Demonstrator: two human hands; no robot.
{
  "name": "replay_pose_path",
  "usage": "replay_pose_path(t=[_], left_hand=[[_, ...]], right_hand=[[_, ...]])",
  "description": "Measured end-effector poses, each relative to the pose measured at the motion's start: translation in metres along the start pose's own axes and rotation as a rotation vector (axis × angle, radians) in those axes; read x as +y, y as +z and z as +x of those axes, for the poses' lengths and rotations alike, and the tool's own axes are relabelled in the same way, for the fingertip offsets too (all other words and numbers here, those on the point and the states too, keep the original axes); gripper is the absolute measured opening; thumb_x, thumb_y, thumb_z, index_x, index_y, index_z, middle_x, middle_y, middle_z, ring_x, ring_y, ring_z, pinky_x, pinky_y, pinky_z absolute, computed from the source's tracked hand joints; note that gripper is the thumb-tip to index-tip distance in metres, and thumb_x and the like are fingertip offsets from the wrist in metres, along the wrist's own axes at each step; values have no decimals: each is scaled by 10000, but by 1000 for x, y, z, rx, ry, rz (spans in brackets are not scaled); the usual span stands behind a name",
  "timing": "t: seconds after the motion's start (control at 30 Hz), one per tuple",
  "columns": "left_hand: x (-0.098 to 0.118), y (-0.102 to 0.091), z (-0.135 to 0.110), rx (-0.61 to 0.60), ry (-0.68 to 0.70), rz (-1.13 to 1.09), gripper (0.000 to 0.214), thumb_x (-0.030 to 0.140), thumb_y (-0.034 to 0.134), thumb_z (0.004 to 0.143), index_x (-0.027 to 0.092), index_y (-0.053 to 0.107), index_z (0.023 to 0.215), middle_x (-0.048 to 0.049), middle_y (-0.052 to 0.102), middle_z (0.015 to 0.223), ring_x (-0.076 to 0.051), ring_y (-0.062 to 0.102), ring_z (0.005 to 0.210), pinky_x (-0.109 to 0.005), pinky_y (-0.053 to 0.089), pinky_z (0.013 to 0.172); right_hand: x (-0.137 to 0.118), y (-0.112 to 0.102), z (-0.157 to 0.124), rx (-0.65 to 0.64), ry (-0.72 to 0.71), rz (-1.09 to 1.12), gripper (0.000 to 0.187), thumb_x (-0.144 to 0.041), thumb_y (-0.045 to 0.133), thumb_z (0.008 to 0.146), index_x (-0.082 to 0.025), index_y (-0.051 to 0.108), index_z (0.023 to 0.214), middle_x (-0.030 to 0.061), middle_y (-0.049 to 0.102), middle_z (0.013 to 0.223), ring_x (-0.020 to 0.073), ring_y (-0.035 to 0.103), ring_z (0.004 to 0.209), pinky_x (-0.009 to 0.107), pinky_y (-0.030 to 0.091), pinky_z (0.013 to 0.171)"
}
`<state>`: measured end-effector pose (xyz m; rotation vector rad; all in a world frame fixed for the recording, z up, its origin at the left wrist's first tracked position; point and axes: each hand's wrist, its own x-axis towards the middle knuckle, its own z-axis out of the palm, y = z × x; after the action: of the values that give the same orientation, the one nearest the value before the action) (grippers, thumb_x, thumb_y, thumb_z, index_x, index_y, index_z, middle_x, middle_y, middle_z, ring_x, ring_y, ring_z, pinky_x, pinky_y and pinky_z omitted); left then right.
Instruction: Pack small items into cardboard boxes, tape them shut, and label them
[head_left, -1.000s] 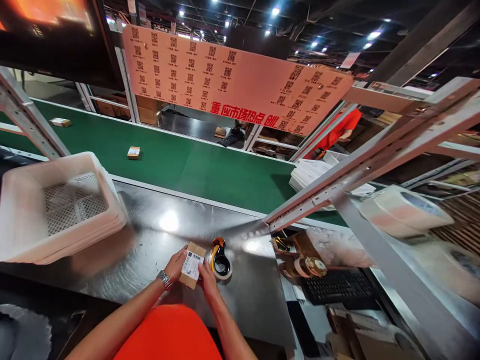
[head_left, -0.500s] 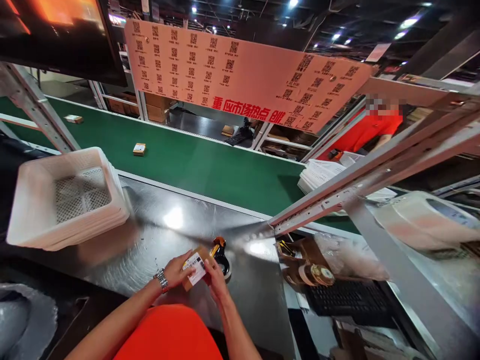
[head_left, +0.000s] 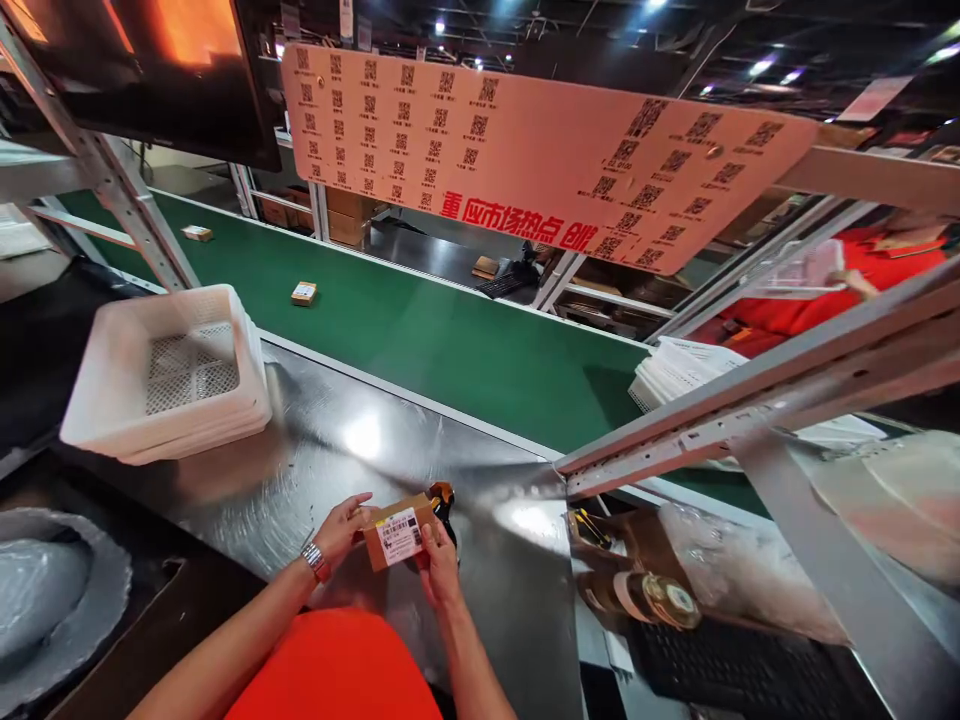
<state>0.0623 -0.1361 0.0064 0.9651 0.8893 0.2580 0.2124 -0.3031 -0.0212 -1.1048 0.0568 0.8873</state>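
A small cardboard box (head_left: 373, 553) with a white printed shipping label is in my right hand (head_left: 441, 568). My right thumb lies on the label side at the box's right end. Beside the left end of the box is my left hand (head_left: 339, 535), wearing a metal watch, its fingers apart. Whether the left fingertips still touch the cardboard I cannot tell. Just behind the box a black and orange tape dispenser (head_left: 442, 497) rests on the metal table (head_left: 315, 475), partly hidden by the box and my right hand.
Stacked white baskets (head_left: 169, 440) sit at the left. Beyond the table runs a green conveyor belt (head_left: 420, 340) carrying small boxes, including one box (head_left: 304, 293). Tape rolls (head_left: 660, 600) and a keyboard (head_left: 750, 660) lie right of a metal post. A person in red (head_left: 877, 275) holds a basket.
My left hand has loosened from the label and drawn left. The box is turned flatter toward me, held at its right end. The view has shifted; the person at right now holds a basket.
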Motion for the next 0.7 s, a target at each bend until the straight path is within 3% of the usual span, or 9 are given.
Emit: replay_pose_path(t=[0.07,0.13,0.23,0.3,0.37,0.47,0.57,0.63,0.7], left_hand=[[-2,-1,-2,100,104,137,772,612,822,942,143,721,1547,-247,788,1517,-387,786,1380,-531,645,1160],[-4,4,-7,188,334,448,645,554,683,1068,169,722,1585,-246,697,1674,-408,639,1599,-623,514,1342],[-6,20,-15,98,716,1016,585,408,579,1143,209,665,1686,-186,553,1845,-395,397,1789,-689,267,1489],[-6,30,-18,-16,786,1292,617,324,553,1147,210,589,1753,-176,557,1845,-384,424,1780,-705,287,1479],[-5,31,-19,-51,733,1434,647,269,555,1132,186,550,1773,-196,600,1806,-372,521,1724,-679,393,1439],[-5,12,-19,28,643,1404,589,290,600,1106,178,648,1682,-211,654,1752,-392,565,1691,-668,456,1407],[-10,-10,-22,230,542,1124,546,460,670,1076,179,740,1539,-236,673,1723,-427,580,1673,-673,451,1410],[-15,-11,-25,296,386,832,716,630,720,1017,154,701,1551,-280,696,1674,-439,670,1584,-648,519,1358],[-18,0,-27,250,245,537,946,764,777,921,131,618,1606,-308,740,1594,-439,767,1454,-612,598,1273]], right_hand=[[0,-1,1,-1,7,7,805,-674,1129,598,-262,857,1233,68,918,1125,253,832,926,387,681,843],[3,1,3,-5,5,1,799,-678,1121,615,-261,850,1240,68,917,1139,254,839,940,396,687,867],[11,9,4,-20,-3,-20,803,-676,1111,628,-241,849,1250,93,916,1184,274,851,1007,407,690,918],[15,14,4,-41,-12,-38,800,-653,1113,629,-234,852,1259,106,915,1215,277,852,1032,393,687,911],[16,17,2,-35,-12,-30,776,-628,1119,625,-234,857,1240,100,918,1199,265,850,1010,368,682,875],[6,16,1,42,3,46,769,-630,1131,589,-242,858,1193,67,923,1116,247,849,941,343,685,817],[-8,13,1,95,-9,100,748,-682,1110,605,-239,852,1151,56,925,1061,245,851,897,335,686,749],[-15,16,0,99,-12,109,708,-712,1085,636,-241,840,1105,53,925,1038,245,850,891,334,686,728],[-16,23,-2,86,-2,108,684,-714,1075,642,-252,829,1083,43,922,1034,248,849,907,338,687,726]])
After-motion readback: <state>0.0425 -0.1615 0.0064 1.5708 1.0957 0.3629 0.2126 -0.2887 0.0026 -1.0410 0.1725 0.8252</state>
